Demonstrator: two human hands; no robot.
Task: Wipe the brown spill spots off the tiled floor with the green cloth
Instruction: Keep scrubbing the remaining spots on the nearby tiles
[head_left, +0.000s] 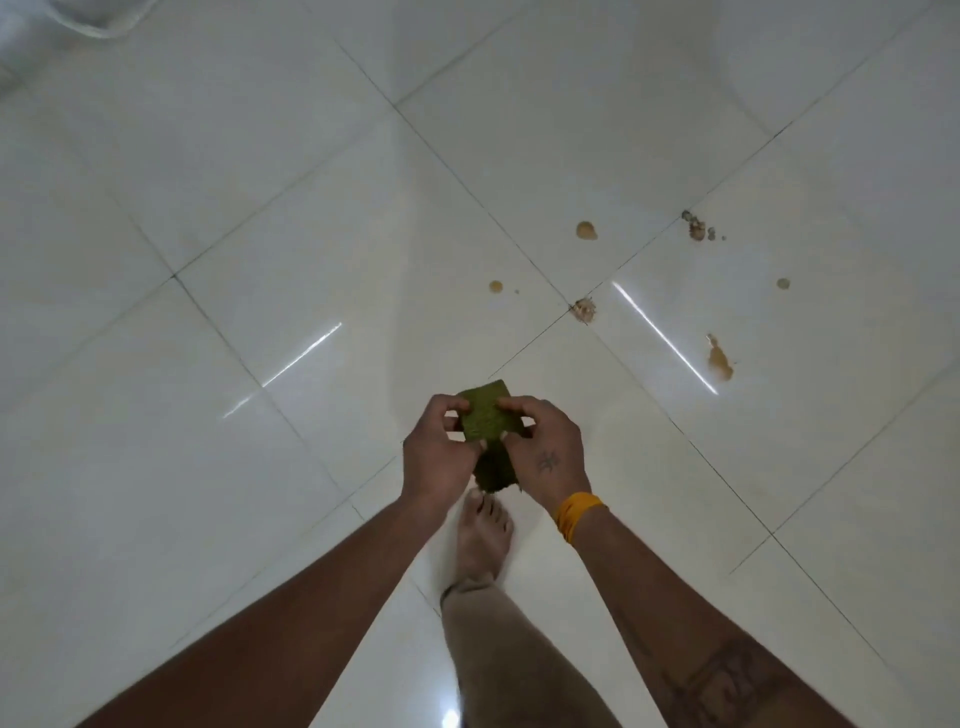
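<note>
A small green cloth (487, 415) is held up in front of me, well above the floor. My left hand (439, 449) pinches its left side and my right hand (545, 441) pinches its right side; part of the cloth hangs down between them. Several brown spill spots lie on the white tiled floor (260, 260) ahead and to the right: a round blob (586, 230), a small drop (496, 286), a crumbly patch on the tile joint (584, 309), another crumbly patch (696, 227), a tiny drop (783, 283) and a long smear (720, 359).
My bare foot (483, 535) and trouser leg stand on the tiles just under the hands. An orange band (576, 514) is on my right wrist. Something white and blurred shows at the top left corner (88, 21).
</note>
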